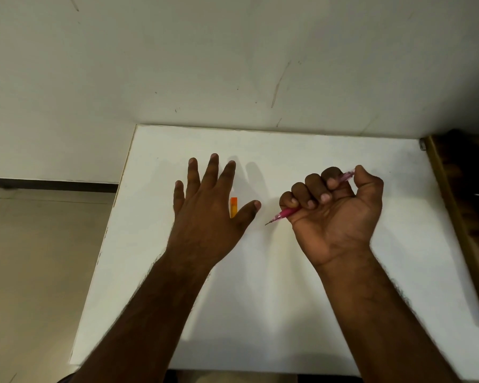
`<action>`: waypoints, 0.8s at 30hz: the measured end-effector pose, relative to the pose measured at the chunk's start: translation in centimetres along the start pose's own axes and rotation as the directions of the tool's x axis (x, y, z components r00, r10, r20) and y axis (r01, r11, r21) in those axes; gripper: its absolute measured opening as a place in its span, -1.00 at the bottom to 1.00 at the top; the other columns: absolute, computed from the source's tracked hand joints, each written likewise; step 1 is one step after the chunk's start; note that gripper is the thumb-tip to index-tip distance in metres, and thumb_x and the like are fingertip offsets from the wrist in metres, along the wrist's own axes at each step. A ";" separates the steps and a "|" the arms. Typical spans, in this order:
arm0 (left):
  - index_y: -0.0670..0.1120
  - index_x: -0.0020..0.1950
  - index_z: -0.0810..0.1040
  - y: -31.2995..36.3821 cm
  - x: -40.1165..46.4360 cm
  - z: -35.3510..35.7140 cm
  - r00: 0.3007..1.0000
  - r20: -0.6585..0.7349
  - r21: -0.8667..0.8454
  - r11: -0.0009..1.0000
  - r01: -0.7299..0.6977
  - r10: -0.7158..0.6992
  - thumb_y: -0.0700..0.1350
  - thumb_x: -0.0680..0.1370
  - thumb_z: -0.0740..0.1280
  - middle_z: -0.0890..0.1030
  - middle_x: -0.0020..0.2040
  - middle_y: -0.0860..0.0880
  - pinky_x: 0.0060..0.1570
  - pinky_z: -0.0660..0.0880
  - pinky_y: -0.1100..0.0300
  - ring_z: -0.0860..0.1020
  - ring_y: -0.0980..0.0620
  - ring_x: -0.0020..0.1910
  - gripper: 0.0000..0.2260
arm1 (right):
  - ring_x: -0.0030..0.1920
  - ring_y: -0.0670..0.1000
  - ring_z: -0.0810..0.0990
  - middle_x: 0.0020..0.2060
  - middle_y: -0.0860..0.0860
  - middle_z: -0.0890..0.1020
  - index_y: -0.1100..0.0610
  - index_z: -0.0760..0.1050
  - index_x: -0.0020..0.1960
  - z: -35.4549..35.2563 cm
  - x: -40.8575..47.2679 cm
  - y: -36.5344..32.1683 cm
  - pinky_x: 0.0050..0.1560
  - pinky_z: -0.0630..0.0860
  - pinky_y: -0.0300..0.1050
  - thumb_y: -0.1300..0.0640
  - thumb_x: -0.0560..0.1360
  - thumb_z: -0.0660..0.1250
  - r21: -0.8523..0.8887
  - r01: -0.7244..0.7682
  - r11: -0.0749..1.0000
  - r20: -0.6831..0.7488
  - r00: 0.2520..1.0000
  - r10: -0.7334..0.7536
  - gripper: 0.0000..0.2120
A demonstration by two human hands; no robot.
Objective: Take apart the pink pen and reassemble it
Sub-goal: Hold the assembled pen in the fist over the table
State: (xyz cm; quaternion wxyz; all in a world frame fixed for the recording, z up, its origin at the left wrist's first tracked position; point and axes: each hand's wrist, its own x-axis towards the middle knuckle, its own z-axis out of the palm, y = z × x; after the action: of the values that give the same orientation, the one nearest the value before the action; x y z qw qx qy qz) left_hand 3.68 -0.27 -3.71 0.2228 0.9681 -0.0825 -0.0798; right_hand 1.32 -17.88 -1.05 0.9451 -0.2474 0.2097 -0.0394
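Observation:
My right hand point(333, 208) grips the pink pen point(284, 212) in a fist, palm toward me, above the white table point(260, 299). The pen's pointed tip sticks out at the lower left, its translucent pink rear end shows at the upper right by my thumb, and the middle is hidden by my fingers. My left hand point(208, 214) lies flat, fingers spread, over the table to the left. A small orange piece point(233, 207) lies on the table between its index finger and thumb, partly hidden by the hand.
The white table stands against a scuffed white wall point(233, 64). A brown wooden edge point(459, 225) runs along the table's right side. Beige floor tiles point(39, 258) show to the left, beyond the table's left edge.

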 end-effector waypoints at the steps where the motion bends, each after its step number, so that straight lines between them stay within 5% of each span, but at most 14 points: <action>1: 0.12 0.63 0.01 0.0 0.0 0.0 1.000 0.000 0.002 1.000 0.000 0.000 0.42 0.52 0.09 -0.08 0.66 0.05 0.53 -0.14 -0.17 -0.25 -0.05 0.62 -0.24 | -0.42 0.02 0.19 -0.47 -0.03 0.27 0.09 0.33 -0.32 0.0 0.0 0.0 -0.33 0.30 -0.10 -0.16 0.57 0.09 0.005 -0.003 1.000 0.002 1.000 0.003 -0.59; 13: 0.13 0.63 -0.03 -0.6 0.5 -0.2 0.999 0.044 0.001 1.000 -0.021 0.021 0.43 0.41 0.27 -0.11 0.66 0.05 0.52 -0.17 -0.17 -0.26 -0.04 0.61 -0.09 | -0.42 0.02 0.20 -0.48 -0.03 0.28 0.09 0.34 -0.33 -0.2 0.2 -0.6 -0.31 0.29 -0.11 -0.14 0.58 0.08 0.014 0.015 1.000 0.002 1.000 -0.015 -0.58; 24: 0.16 0.62 -0.16 0.2 0.4 -0.8 1.000 0.003 -0.149 0.989 -0.017 0.017 0.52 0.11 0.29 -0.08 0.66 0.07 0.53 -0.10 -0.08 -0.16 0.03 0.62 0.19 | -0.41 0.02 0.22 -0.46 -0.03 0.30 0.09 0.36 -0.31 -0.3 0.3 -0.6 -0.30 0.32 -0.10 -0.17 0.58 0.08 0.028 0.012 1.000 0.005 1.000 -0.012 -0.57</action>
State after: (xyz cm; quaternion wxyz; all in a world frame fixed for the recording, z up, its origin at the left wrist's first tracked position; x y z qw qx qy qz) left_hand 4.24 -0.16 -2.93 0.2951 0.9478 -0.0850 -0.0860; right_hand 1.47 -18.59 -1.07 0.9488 -0.2353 0.2051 -0.0473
